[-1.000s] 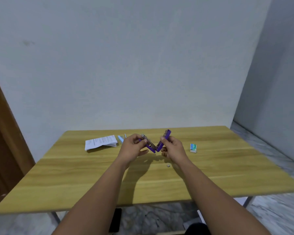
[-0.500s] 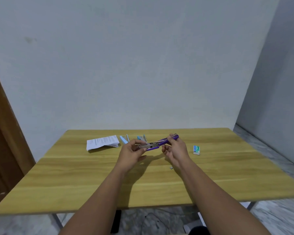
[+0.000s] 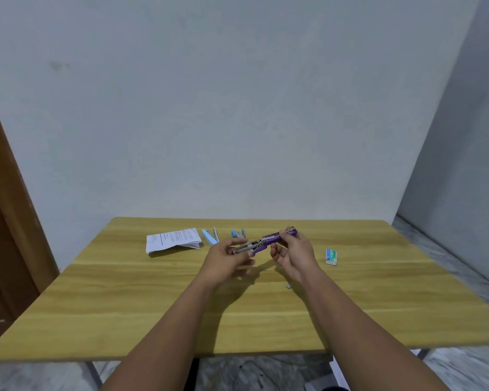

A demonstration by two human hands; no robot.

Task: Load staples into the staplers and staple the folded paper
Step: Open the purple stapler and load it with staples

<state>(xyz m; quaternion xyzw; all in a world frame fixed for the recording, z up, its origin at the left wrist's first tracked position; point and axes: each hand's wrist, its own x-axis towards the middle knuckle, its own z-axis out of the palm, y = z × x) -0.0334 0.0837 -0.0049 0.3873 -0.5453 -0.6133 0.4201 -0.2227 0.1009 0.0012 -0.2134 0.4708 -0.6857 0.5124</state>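
Both hands hold the purple plastic stapler above the wooden tabletop, nearer its far edge. Left hand pinches the metal end, right hand grips the purple end with its fingertips. Folded white printed paper lies toward the far left corner, light blue stapler just beside it. Small staple box sits near the right hand. Loose staple strip near the right wrist.
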